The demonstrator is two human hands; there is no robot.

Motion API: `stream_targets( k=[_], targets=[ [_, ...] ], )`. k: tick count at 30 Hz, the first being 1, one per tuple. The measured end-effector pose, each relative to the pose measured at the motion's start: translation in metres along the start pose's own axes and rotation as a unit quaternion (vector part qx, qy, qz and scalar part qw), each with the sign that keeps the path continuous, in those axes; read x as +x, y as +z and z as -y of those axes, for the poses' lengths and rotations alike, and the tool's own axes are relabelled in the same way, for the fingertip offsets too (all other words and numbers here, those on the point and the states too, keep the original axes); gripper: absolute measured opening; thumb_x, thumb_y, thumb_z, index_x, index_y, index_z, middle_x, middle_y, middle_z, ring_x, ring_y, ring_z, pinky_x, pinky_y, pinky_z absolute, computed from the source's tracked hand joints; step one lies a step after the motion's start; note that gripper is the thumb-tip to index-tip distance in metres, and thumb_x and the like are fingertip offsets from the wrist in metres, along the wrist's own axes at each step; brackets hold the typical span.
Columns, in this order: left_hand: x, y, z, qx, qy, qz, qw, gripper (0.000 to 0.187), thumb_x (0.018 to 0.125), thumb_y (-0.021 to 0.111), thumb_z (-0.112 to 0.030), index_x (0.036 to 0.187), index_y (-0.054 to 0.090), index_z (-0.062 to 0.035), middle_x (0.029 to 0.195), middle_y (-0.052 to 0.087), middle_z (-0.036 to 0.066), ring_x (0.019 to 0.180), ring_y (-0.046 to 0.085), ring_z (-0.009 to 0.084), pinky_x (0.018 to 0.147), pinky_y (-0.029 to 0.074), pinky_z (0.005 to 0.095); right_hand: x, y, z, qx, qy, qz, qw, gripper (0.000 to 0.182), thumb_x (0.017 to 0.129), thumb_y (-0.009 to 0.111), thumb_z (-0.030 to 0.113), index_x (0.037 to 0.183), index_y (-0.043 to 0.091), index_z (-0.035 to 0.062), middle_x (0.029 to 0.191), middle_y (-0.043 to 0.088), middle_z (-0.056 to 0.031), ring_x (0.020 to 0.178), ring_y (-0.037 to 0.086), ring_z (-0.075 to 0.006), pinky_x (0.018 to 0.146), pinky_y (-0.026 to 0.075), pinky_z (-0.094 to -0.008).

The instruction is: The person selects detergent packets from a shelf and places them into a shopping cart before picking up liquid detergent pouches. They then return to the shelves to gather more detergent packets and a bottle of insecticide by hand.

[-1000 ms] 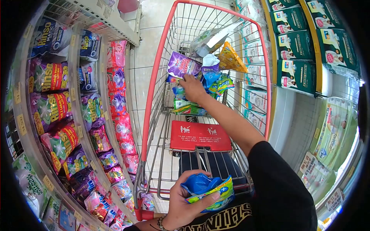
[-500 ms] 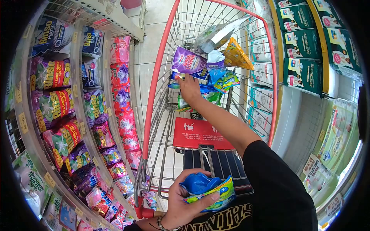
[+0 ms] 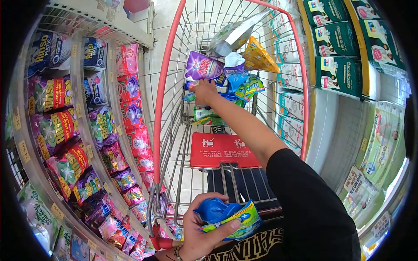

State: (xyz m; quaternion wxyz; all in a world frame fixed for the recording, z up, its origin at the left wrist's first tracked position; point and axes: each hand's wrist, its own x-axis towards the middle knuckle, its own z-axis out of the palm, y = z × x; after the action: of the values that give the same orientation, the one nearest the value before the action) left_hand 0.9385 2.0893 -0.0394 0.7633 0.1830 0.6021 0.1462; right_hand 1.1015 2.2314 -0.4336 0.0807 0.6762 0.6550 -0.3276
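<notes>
My left hand [image 3: 207, 228] is closed round a green and blue refill pouch [image 3: 244, 224], with blue plastic bulging at its top, just in front of my chest. My right hand [image 3: 205, 92] reaches into the shopping cart [image 3: 170, 56], its bent fingers among the packages. They touch the lower edge of a purple glass cleaner pouch [image 3: 203, 65] and a dark blue pack below it. What they grip, if anything, is hidden. Beside that hand lie a light blue pouch [image 3: 237, 81] and a green and blue pouch [image 3: 250, 88]. Green packs [image 3: 207, 114] show under the wrist.
A yellow pack [image 3: 260, 55] and a grey and white bag [image 3: 235, 37] lie deeper in the cart. The red child-seat panel [image 3: 224, 150] is nearer me. Detergent shelves [image 3: 78, 87] line the left; shelves of green packs [image 3: 337, 76] stand on the right.
The view has shifted slightly, so the cart and its contents appear further left. My right hand and the purple pouch sit a little further up. My left hand keeps its pouch.
</notes>
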Motion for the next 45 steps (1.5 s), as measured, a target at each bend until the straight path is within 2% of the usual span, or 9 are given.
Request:
stream_targets(
  k=[8, 14, 18, 24, 25, 31, 36, 38, 45],
  targets=[
    [-0.006, -0.001, 0.0, -0.032, 0.015, 0.012, 0.999, 0.057, 0.072, 0.085, -0.001, 0.119, 0.053, -0.0007, 0.1, 0.066, 0.009, 0.093, 0.068, 0.0154, 0.088, 0.054, 0.0301, 0.009, -0.011, -0.041, 0.006, -0.159, 0.077, 0.984, 0.054, 0.072, 0.078, 0.025, 0.123, 0.068, 0.0116, 0.117, 0.052, -0.0198, 0.117, 0.055, -0.0396, 0.095, 0.048, -0.0455],
    [-0.015, -0.007, -0.006, 0.005, 0.081, 0.106, 0.991, 0.054, 0.077, 0.083, -0.002, 0.122, 0.054, -0.0015, 0.104, 0.066, 0.008, 0.095, 0.065, 0.0135, 0.086, 0.054, 0.0289, -0.027, -0.033, -0.065, 0.0, -0.356, -0.101, 0.929, 0.064, 0.069, 0.08, 0.022, 0.129, 0.062, 0.0056, 0.133, 0.045, -0.0294, 0.123, 0.051, -0.044, 0.104, 0.046, -0.0465],
    [-0.026, -0.013, -0.004, 0.034, 0.157, 0.179, 0.971, 0.052, 0.081, 0.082, -0.001, 0.125, 0.053, 0.0004, 0.117, 0.063, 0.009, 0.106, 0.064, 0.0128, 0.09, 0.054, 0.0277, -0.098, -0.084, -0.048, 0.109, -0.304, -0.056, 0.945, 0.064, 0.072, 0.078, 0.024, 0.131, 0.06, 0.0061, 0.131, 0.046, -0.0282, 0.122, 0.051, -0.0459, 0.104, 0.043, -0.0478],
    [-0.096, -0.032, 0.017, -0.008, 0.245, 0.179, 0.953, 0.049, 0.084, 0.08, -0.005, 0.126, 0.054, -0.0001, 0.108, 0.069, 0.008, 0.101, 0.066, 0.0126, 0.089, 0.055, 0.0299, -0.218, -0.159, -0.024, 0.182, -0.223, -0.114, 0.951, 0.059, 0.081, 0.075, 0.021, 0.134, 0.055, 0.0034, 0.128, 0.052, -0.0166, 0.118, 0.055, -0.0287, 0.099, 0.046, -0.0396],
    [-0.117, -0.039, 0.031, -0.03, 0.264, 0.151, 0.952, 0.049, 0.084, 0.08, -0.005, 0.125, 0.054, -0.0001, 0.109, 0.069, 0.008, 0.101, 0.066, 0.0126, 0.089, 0.055, 0.0301, -0.244, -0.18, -0.015, 0.314, -0.139, -0.028, 0.939, 0.058, 0.082, 0.074, 0.017, 0.135, 0.053, 0.0048, 0.124, 0.055, -0.0135, 0.114, 0.058, -0.0258, 0.097, 0.048, -0.0378],
    [-0.261, -0.097, 0.169, -0.221, 0.31, -0.056, 0.923, 0.046, 0.08, 0.079, 0.002, 0.12, 0.056, 0.0006, 0.111, 0.068, 0.011, 0.101, 0.068, 0.0177, 0.09, 0.056, 0.0333, -0.399, -0.225, 0.037, 0.7, -0.089, 0.104, 0.701, 0.047, 0.088, 0.062, 0.012, 0.133, 0.052, 0.0043, 0.118, 0.064, -0.0111, 0.106, 0.064, -0.0219, 0.097, 0.052, -0.0376],
    [-0.379, -0.155, 0.356, -0.303, 0.314, -0.232, 0.869, 0.043, 0.085, 0.075, -0.005, 0.123, 0.057, 0.002, 0.112, 0.068, 0.012, 0.1, 0.068, 0.02, 0.088, 0.057, 0.0354, -0.505, -0.198, 0.108, 0.775, -0.236, 0.263, 0.525, 0.072, 0.088, 0.062, 0.047, 0.146, 0.045, 0.0073, 0.147, 0.049, -0.0178, 0.128, 0.052, -0.0364, 0.102, 0.047, -0.0524],
    [-0.417, -0.159, 0.441, -0.399, 0.341, -0.273, 0.806, 0.043, 0.086, 0.075, -0.006, 0.124, 0.058, 0.0022, 0.113, 0.069, 0.012, 0.1, 0.069, 0.0193, 0.088, 0.057, 0.0346, -0.537, -0.175, 0.144, 0.773, -0.245, 0.26, 0.524, 0.06, 0.092, 0.059, 0.053, 0.134, 0.053, 0.0098, 0.148, 0.045, -0.0194, 0.125, 0.052, -0.0377, 0.101, 0.047, -0.0542],
    [-0.489, -0.132, 0.6, -0.634, 0.446, -0.351, 0.526, 0.041, 0.087, 0.074, -0.008, 0.124, 0.059, 0.0018, 0.112, 0.071, 0.012, 0.098, 0.071, 0.0205, 0.086, 0.059, 0.0352, -0.718, -0.074, 0.364, 0.563, -0.258, 0.69, 0.375, 0.055, 0.095, 0.056, 0.056, 0.125, 0.055, 0.0102, 0.15, 0.042, -0.0203, 0.124, 0.051, -0.0383, 0.1, 0.047, -0.0562]
  ],
)
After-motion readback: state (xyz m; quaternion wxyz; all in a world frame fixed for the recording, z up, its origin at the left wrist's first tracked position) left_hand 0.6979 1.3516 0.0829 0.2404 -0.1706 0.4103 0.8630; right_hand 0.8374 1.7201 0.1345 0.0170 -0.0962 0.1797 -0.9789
